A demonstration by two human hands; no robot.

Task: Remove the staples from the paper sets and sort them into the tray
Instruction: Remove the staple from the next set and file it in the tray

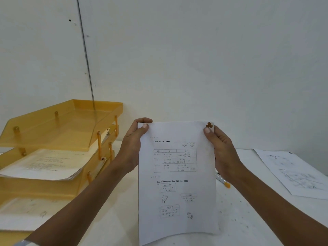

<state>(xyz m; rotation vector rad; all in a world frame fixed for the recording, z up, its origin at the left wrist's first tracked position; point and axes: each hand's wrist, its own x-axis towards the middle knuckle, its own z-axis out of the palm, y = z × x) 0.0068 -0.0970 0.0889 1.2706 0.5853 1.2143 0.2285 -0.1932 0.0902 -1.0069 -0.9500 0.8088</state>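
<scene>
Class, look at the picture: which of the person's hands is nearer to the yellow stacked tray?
Left. The left hand grips the held paper's left edge, just right of the yellow stacked tray. The right hand grips the paper's far edge, farther away.

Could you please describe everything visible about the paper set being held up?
The paper set is white, printed with tables, text and small drawings. It is held upright above the table, its lower part bowing. The left hand pinches its top left corner, the right hand its top right, beside a brown mark.
</scene>
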